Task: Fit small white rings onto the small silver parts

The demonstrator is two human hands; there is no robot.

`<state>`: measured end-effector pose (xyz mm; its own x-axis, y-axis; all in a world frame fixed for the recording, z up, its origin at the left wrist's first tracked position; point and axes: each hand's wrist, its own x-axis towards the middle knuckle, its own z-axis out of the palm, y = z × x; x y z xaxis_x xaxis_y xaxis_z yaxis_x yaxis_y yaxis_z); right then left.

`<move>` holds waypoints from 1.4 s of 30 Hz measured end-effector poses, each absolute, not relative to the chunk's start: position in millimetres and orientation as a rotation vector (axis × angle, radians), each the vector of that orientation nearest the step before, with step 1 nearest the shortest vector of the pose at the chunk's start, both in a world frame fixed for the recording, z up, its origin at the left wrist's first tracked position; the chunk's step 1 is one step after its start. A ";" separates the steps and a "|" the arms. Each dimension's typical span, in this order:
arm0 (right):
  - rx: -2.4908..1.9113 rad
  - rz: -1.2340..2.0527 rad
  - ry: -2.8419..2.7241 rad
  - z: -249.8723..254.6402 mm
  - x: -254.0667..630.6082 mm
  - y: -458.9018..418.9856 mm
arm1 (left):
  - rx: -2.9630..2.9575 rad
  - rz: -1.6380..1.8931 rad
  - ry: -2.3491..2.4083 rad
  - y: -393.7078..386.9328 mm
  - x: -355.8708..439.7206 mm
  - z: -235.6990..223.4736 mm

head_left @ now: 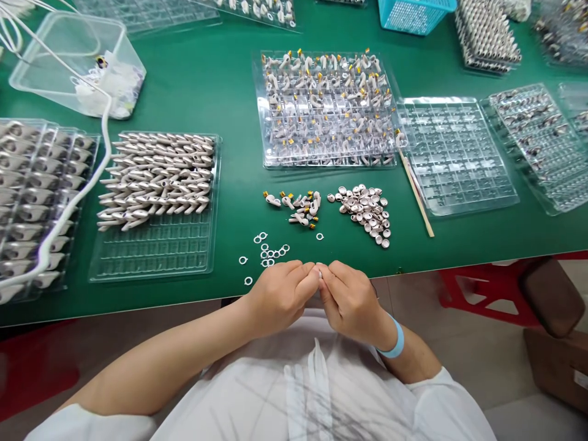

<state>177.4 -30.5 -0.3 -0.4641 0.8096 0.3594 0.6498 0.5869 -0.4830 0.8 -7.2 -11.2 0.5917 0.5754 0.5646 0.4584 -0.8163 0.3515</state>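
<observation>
At the table's near edge, my left hand (pixel 281 295) and my right hand (pixel 351 300) meet fingertip to fingertip. Both are pinched closed around a tiny pale part (pixel 320 274), mostly hidden by the fingers, so its kind does not show. Just beyond my left hand lie several flat white rings (pixel 265 254), and a single ring (pixel 320 236) sits apart. Further out is a small heap of grey earpiece-like parts with yellow tabs (pixel 301 208). To its right spreads a pile of small round beige caps (pixel 367 211).
A clear tray (pixel 328 113) of yellow-tabbed parts stands behind the piles. Slim metallic-beige parts (pixel 156 177) fill a tray at left, near a white cable (pixel 68 208) and a plastic tub (pixel 78 61). At right lie a thin wooden stick (pixel 417 196) and a transparent tray (pixel 459 153).
</observation>
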 end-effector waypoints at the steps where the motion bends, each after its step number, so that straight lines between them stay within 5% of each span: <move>1: -1.163 0.382 -2.269 -0.9 177.8 -30.3 | 2.648 1.024 0.870 -6.8 1.1 -11.1; 42: -1.093 0.437 -2.243 -8.5 184.6 -23.5 | 2.733 0.900 0.836 1.9 3.6 -11.1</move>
